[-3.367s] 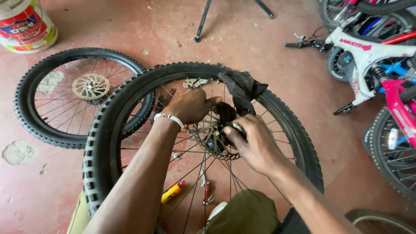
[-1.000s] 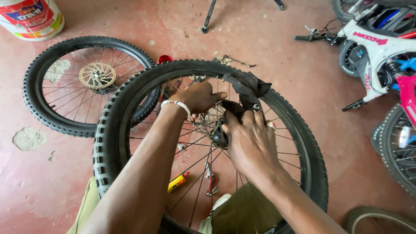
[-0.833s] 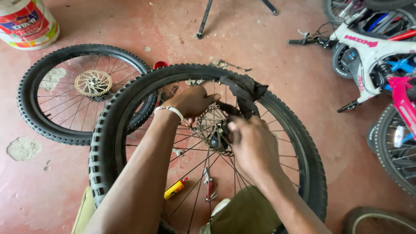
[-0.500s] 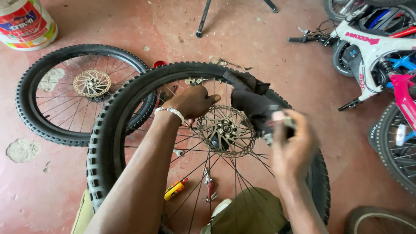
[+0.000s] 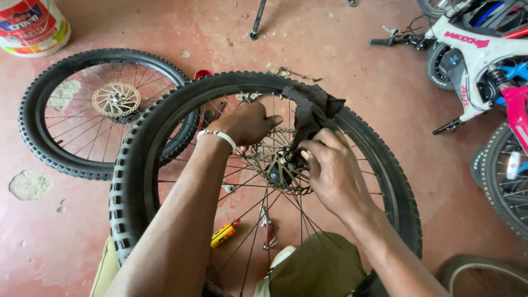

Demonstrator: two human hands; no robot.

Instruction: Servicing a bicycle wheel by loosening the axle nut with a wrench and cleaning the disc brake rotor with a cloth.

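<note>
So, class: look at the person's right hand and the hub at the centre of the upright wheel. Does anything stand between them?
Nothing visible does. The right hand has its fingers right at the hub, in front of the disc rotor. The black rag hangs over the tyre just above, beside the hand rather than in its way.

I see a black knobby tyre (image 5: 127, 181), a black rag (image 5: 313, 110), a silver brake disc (image 5: 275, 159), a white beaded bracelet (image 5: 218, 136), a yellow-and-red tool (image 5: 224, 233), and a reddish floor (image 5: 341, 60).
</note>
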